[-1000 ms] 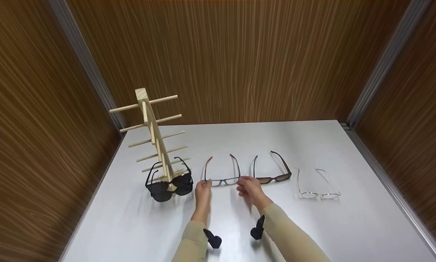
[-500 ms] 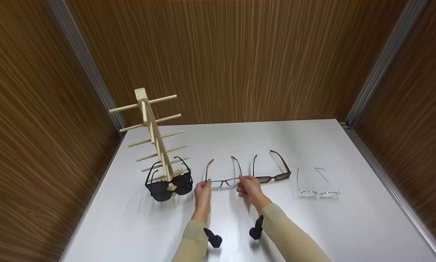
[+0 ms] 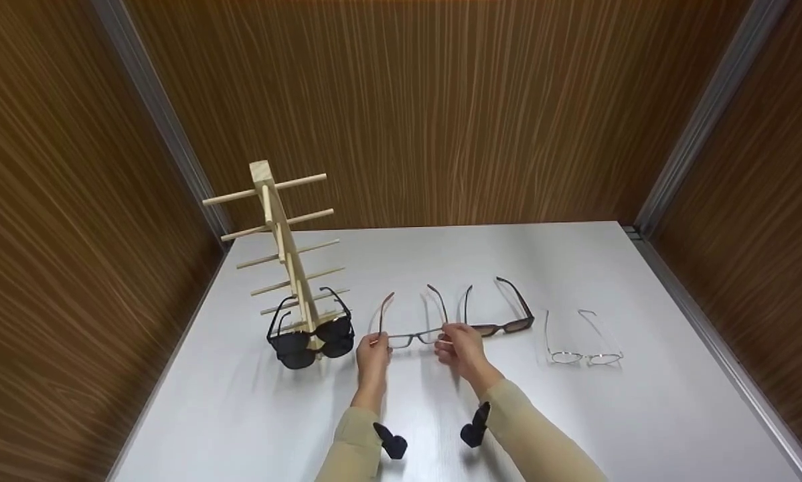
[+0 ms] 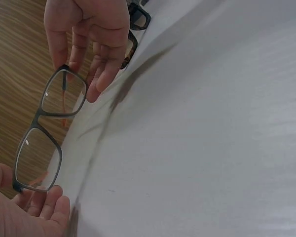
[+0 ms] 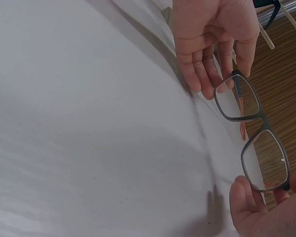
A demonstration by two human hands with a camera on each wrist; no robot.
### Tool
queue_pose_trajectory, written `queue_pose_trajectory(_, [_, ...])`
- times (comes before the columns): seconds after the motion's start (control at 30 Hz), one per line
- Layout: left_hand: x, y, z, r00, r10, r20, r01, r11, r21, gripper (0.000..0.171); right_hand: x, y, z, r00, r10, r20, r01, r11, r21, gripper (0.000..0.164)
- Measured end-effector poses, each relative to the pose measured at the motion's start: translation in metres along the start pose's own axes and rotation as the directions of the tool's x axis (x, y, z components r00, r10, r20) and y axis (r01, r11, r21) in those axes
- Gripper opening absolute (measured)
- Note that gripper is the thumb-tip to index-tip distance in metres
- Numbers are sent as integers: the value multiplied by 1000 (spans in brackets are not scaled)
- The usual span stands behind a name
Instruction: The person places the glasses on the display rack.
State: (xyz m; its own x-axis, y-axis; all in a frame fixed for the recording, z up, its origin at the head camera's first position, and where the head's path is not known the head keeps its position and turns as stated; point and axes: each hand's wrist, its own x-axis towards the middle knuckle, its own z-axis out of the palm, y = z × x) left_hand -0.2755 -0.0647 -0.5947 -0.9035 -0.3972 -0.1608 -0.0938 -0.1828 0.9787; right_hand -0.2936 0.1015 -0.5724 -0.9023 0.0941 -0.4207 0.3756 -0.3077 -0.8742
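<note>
A pair of eyeglasses (image 3: 414, 337) with a dark grey frame, clear lenses and orange-tipped temples is held up in front of me, its temples spread and pointing away. My left hand (image 3: 373, 358) pinches its left corner between thumb and fingers. At the opposite corner my right hand (image 3: 464, 351) pinches the frame near the hinge. In the left wrist view the frame (image 4: 37, 117) shows above the white table, casting a shadow. The right wrist view shows the same eyeglasses (image 5: 264, 121) spanning both hands. Just beyond my right hand lie brown sunglasses (image 3: 505, 329).
On the left a wooden eyewear stand (image 3: 287, 248) with several pegs carries two pairs of black sunglasses (image 3: 314, 341) at its bottom. Thin-framed clear glasses (image 3: 585, 358) rest on the white table (image 3: 662, 415) at right. Wood-grain panels (image 3: 401, 120) enclose the table.
The eyeglasses have shifted slightly toward me and to the right, with both hands keeping their hold. The stand and the other glasses stay in place.
</note>
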Motion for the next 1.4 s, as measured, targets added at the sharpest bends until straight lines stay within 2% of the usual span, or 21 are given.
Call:
queue_pose_trajectory(0.17, [-5,6,-1,1000,-26,14,26,1000,-9,20,-4,-3,-2,999,-49,-9,49,999,-14,18])
queue_pose_trajectory(0.33, [-10,15,-1,997,-51,53,54,997,-60,25,-7,-8,-4,995,-95,-1,95,995,2,20])
queue_pose_trajectory(0.53, [-16,25,-3,995,-71,69,76,994,-79,26,-14,-16,-10,995,-88,36,88,996,9,25])
queue_pose_trajectory(0.87, [-26,42,-6,992,-61,107,69,994,-79,32,-25,-28,-14,987,-121,106,118,992,35,27])
queue_pose_trajectory(1.17, [-37,61,-10,986,-16,166,35,993,-109,34,-41,-44,-12,979,-168,118,159,984,82,23])
queue_pose_trajectory(1.4, [-45,72,-17,979,54,197,-26,990,-141,35,-47,-49,-6,967,-219,127,207,973,102,22])
